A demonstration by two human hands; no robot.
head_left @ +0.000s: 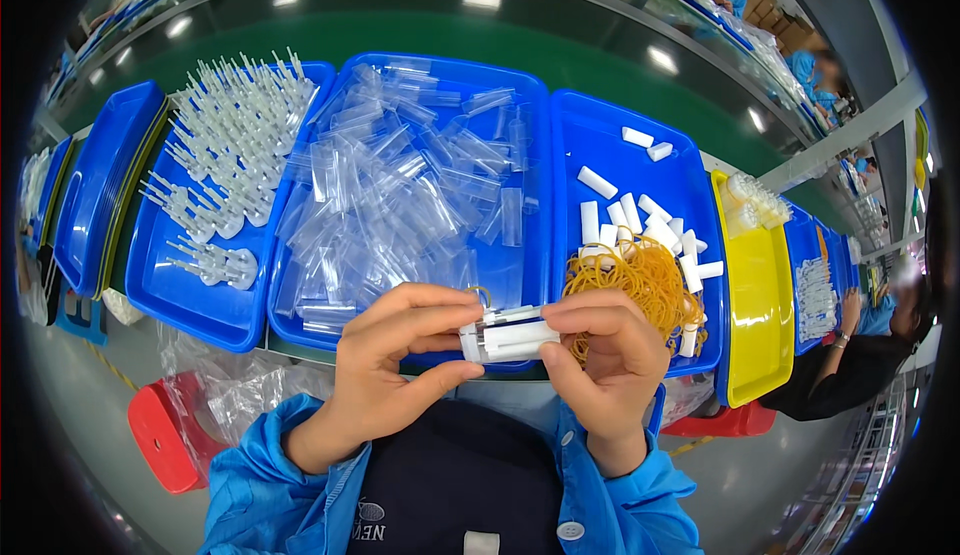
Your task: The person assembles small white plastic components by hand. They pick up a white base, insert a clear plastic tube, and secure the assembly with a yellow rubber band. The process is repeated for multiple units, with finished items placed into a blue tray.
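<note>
Between my two hands is a clear plastic tube assembly with white cylinders in it (515, 338), lying sideways above the front edge of the trays. My left hand (385, 365) pinches its left end, thumb below and fingers above. At the right end, my right hand (610, 350) is closed on it with thumb and fingers. A yellow rubber band (482, 294) loops up by the left fingertips. Just beyond my right hand lie a heap of yellow rubber bands (625, 280) and loose white cylinders (598, 182) in a blue tray (660, 120).
Clear plastic sleeves (400, 180) fill the middle blue tray (535, 105). White spiky plastic parts (235, 135) stand in the left tray (190, 300). To the right is a yellow tray (755, 325); a co-worker's arm (835, 350) shows beyond. A red stool (165, 435) stands below left.
</note>
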